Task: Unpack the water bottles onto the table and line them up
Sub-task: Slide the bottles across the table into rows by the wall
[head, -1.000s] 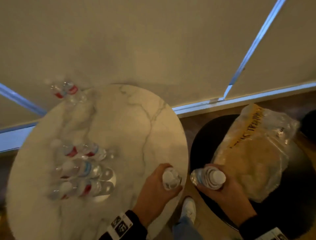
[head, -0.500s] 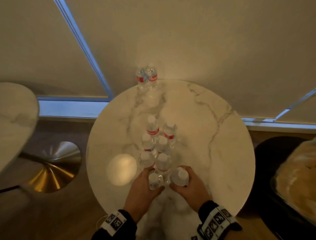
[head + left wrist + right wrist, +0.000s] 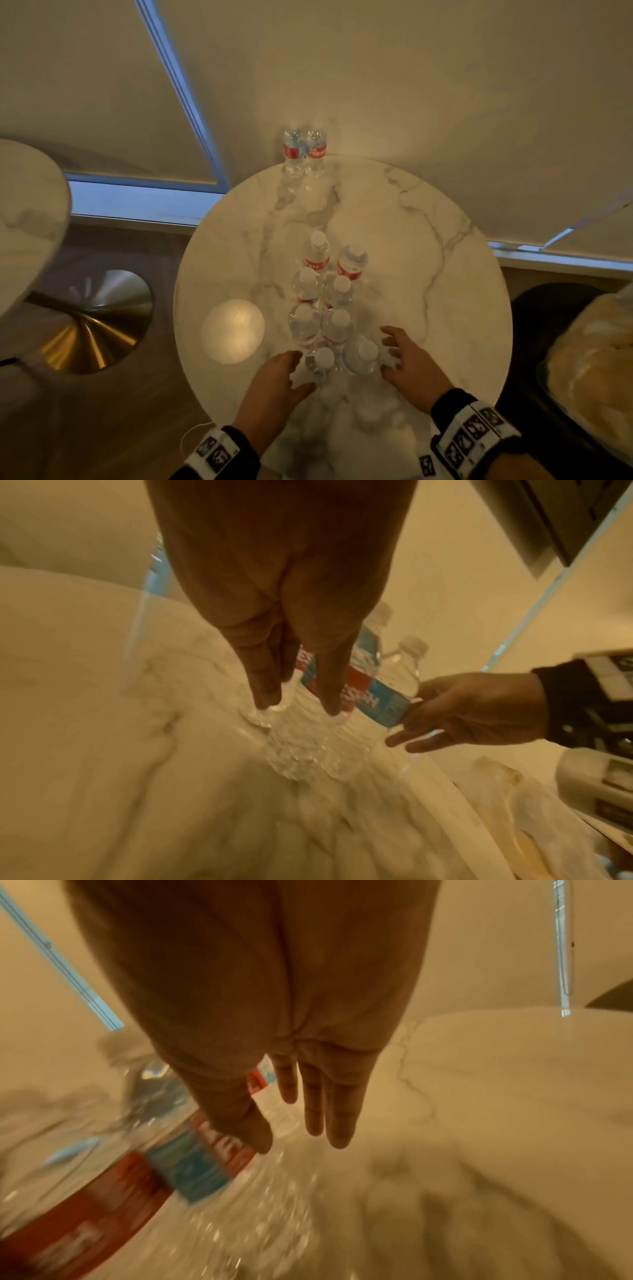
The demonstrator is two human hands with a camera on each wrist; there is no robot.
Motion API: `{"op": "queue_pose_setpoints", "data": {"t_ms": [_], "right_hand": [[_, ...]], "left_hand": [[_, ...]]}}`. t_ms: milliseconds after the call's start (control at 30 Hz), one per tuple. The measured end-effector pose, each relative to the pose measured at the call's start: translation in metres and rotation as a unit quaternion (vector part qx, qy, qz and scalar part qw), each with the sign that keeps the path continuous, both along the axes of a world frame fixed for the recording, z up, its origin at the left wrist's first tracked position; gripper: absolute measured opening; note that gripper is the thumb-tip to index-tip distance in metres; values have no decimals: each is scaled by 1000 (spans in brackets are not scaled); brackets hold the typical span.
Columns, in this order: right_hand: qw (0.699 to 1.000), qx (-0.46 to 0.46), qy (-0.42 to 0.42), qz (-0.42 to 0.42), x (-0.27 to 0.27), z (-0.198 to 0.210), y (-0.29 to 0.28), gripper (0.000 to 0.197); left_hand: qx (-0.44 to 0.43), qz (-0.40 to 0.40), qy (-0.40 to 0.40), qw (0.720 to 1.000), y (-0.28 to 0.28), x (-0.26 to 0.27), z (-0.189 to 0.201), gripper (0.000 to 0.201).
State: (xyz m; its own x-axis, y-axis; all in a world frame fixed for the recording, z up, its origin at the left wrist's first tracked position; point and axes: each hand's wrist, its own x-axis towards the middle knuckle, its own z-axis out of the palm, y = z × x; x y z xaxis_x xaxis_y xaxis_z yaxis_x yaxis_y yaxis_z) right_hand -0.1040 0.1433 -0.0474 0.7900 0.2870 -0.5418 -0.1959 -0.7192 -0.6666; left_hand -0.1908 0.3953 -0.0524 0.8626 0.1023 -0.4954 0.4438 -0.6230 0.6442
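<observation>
Small clear water bottles with red and blue labels stand in two columns on the round marble table [image 3: 428,308]. Two more bottles [image 3: 305,150] stand at its far edge. The nearest pair is the left bottle [image 3: 323,359] [image 3: 308,737] and the right bottle [image 3: 363,353] [image 3: 178,1167]. My left hand [image 3: 291,373] [image 3: 294,707] hovers just left of the near left bottle, fingers straight and holding nothing. My right hand [image 3: 388,351] [image 3: 301,1139] hangs just right of the near right bottle, fingers spread and apart from it.
A crumpled plastic pack wrap [image 3: 599,359] lies on a black round stool [image 3: 534,308] to the right. A second marble table [image 3: 30,222] with a brass base [image 3: 92,325] stands at the left. Window blinds hang behind the table.
One second ago each hand carried a bottle over from the wrap. Half a second ago both gripped those bottles at the near end of the columns; now both have let go and opened.
</observation>
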Motion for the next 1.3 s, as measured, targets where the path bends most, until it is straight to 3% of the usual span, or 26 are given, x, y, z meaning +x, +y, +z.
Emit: {"op": "queue_pose_setpoints", "data": {"t_ms": [67, 167, 300, 400, 500, 567, 633, 833, 966, 1133, 1300], "right_hand": [[999, -14, -30, -5, 21, 15, -11, 48], [996, -5, -91, -17, 67, 41, -9, 29], [986, -11, -162, 29, 126, 68, 30, 32], [975, -84, -178, 104, 151, 77, 66, 47], [954, -168, -186, 164, 162, 75, 89, 46], [945, -197, -200, 166, 168, 72, 91, 37], [946, -215, -197, 143, 178, 72, 85, 32], [933, -270, -218, 94, 260, 67, 60, 31], [932, -270, -235, 65, 339, 58, 59, 32], [926, -257, -262, 87, 428, 53, 84, 30], [922, -241, -279, 122, 474, 52, 113, 36]], "left_hand": [[71, -7, -3, 997, 17, 3, 13, 42], [142, 54, -60, 987, 45, 29, 35, 26], [154, 83, -194, 965, 66, 100, 66, 16], [89, 0, -228, 970, 62, 158, 80, 27], [77, -161, -170, 969, 53, 207, 81, 51], [121, -254, -136, 950, 46, 230, 78, 45], [143, -295, -118, 937, 41, 252, 76, 38], [122, -308, -146, 932, 26, 337, 74, 39], [108, -255, -174, 945, 23, 408, 71, 38], [123, -199, -200, 951, 33, 486, 56, 37], [152, -176, -224, 947, 47, 524, 46, 36]]}}
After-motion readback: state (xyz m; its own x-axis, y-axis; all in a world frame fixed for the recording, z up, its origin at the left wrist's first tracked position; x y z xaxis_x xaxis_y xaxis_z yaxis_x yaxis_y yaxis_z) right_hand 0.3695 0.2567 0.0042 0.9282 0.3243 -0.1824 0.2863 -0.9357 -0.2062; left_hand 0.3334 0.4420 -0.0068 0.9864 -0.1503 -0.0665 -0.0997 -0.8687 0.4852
